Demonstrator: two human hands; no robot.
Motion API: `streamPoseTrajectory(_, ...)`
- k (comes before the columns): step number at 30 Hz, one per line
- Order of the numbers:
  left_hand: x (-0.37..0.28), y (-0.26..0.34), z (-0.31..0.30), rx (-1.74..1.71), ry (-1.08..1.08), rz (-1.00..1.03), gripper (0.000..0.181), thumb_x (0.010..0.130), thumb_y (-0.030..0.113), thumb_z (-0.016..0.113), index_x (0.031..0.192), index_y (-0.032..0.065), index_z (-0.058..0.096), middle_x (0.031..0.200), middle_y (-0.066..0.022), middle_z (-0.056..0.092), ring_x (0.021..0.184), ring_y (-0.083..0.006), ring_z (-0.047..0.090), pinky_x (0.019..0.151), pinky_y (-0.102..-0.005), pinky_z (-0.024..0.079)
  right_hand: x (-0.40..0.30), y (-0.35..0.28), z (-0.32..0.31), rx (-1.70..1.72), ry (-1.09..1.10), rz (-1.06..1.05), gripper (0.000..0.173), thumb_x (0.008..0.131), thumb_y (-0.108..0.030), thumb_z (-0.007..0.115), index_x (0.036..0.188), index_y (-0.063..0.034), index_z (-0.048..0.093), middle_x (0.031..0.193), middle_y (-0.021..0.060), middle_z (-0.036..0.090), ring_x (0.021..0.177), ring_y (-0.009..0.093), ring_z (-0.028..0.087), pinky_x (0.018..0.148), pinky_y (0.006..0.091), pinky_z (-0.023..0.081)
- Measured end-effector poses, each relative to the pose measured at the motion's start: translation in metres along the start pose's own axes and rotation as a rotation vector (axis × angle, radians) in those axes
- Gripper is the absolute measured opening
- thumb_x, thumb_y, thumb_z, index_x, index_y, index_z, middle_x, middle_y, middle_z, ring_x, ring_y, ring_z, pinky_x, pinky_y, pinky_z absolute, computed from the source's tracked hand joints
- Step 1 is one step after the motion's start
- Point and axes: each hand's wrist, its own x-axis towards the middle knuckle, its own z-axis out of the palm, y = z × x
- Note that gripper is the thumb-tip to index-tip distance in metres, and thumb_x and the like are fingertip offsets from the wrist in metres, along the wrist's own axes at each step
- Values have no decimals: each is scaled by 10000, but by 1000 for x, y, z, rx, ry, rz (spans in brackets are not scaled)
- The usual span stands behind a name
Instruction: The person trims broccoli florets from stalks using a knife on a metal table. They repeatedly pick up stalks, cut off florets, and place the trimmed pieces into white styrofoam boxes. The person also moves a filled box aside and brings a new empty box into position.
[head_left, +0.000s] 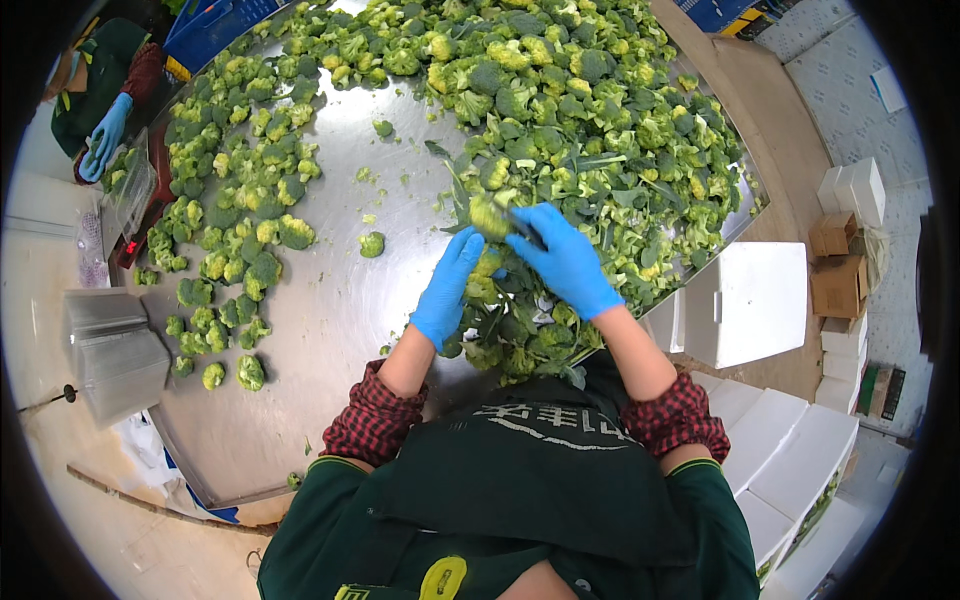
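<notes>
My left hand (448, 283), in a blue glove, grips a yellow-green broccoli piece (489, 219) over the near edge of the pile. In my right hand (562, 259), also gloved in blue, is a knife (526, 227); its dark handle shows between the fingers, and its blade is blurred against the broccoli. Beneath both hands lie broccoli florets and leaves (551, 341). A large heap of cut broccoli (600, 97) spreads ahead and to the right on a steel table (341, 195). One floret (371, 244) sits alone left of my hands.
More florets (247, 187) cover the table's left side. Beyond them are a scale (146, 217) and stacked clear trays (120, 352). Another person's gloved hand (109, 139) is at the far left. White foam boxes (761, 304) stand on the right, cardboard boxes (838, 285) behind them.
</notes>
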Motion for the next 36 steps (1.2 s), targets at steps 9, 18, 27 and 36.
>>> streamPoseTrajectory(9, -12, 3, 40, 92, -48, 100, 409, 896, 179, 617, 1270, 38, 532, 1138, -47, 612, 991, -134, 577, 873, -288, 462, -61, -18, -19, -226, 160, -14, 596, 819, -90, 631, 1368, -185, 419, 1026, 111, 612, 700, 322, 638, 572, 407, 508)
streamPoseTrajectory(18, -29, -1, 45, 62, -151, -23, 441, 905, 338, 570, 1237, 50, 542, 1077, -85, 640, 871, -173, 631, 688, -304, 533, -69, 17, -20, -212, 101, 411, 479, 908, -131, 562, 1361, -192, 418, 936, 220, 639, 753, 387, 631, 595, 480, 487)
streamPoseTrajectory(27, -13, 56, -42, -272, 38, 244, 468, 918, 439, 569, 1210, 78, 515, 1088, -119, 627, 863, -212, 654, 611, -337, 573, -68, 30, -2, 30, 195, 234, 305, 945, -248, 559, 1229, -141, 539, 1010, 167, 653, 845, 352, 647, 712, 404, 509)
streamPoseTrajectory(36, 70, 101, -72, -28, 320, 629, 525, 961, 267, 503, 1411, 37, 359, 1371, -148, 463, 1122, -315, 558, 939, -393, 490, -65, 33, 6, 90, 135, 290, 320, 947, -271, 556, 1226, -114, 547, 1002, 160, 657, 861, 333, 647, 731, 395, 504)
